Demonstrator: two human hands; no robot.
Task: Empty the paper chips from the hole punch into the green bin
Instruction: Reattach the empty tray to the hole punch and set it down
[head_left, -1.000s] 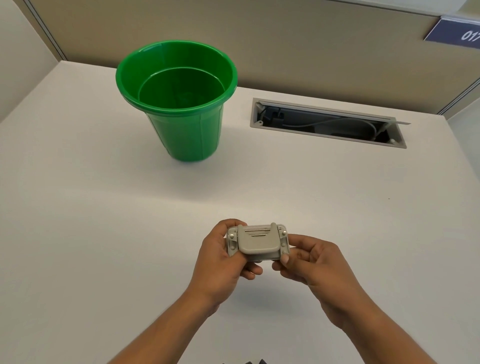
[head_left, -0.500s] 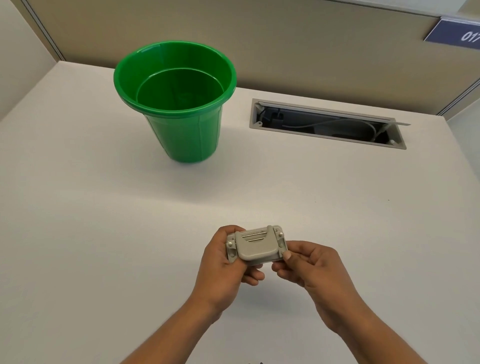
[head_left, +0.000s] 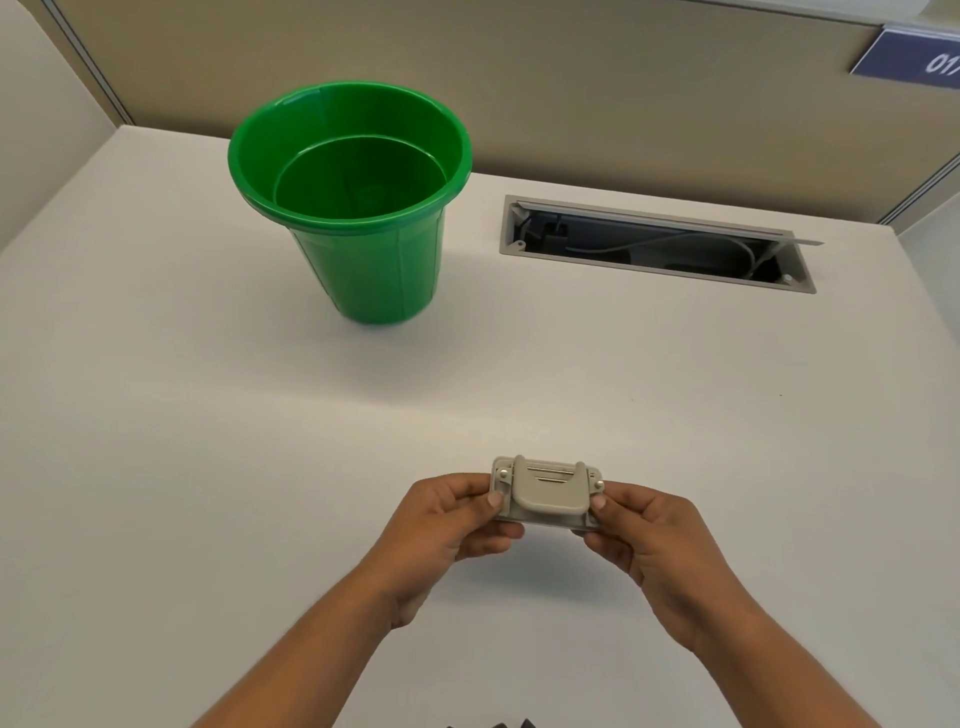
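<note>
- Both hands hold a small grey hole punch (head_left: 546, 492) above the white desk (head_left: 208, 467), near its front edge.
- Left hand (head_left: 447, 525) grips the punch's left end, thumb on top near the corner and fingers curled underneath.
- Right hand (head_left: 652, 540) grips the right end the same way, thumb on the top edge and fingers below.
- The punch lies level between the two hands, its rounded lever side facing up, with two small metal pins showing at the outer corners.
- A green bin (head_left: 350, 208) stands upright on the desk, well apart from the hands, toward the back left; its inside looks bare.
- To the right of the bin, an open cable slot (head_left: 654, 244) is set into the desk, with cords visible inside.
- A beige partition (head_left: 519, 78) runs behind the desk, and a blue sign (head_left: 914, 62) sits at its upper right.
</note>
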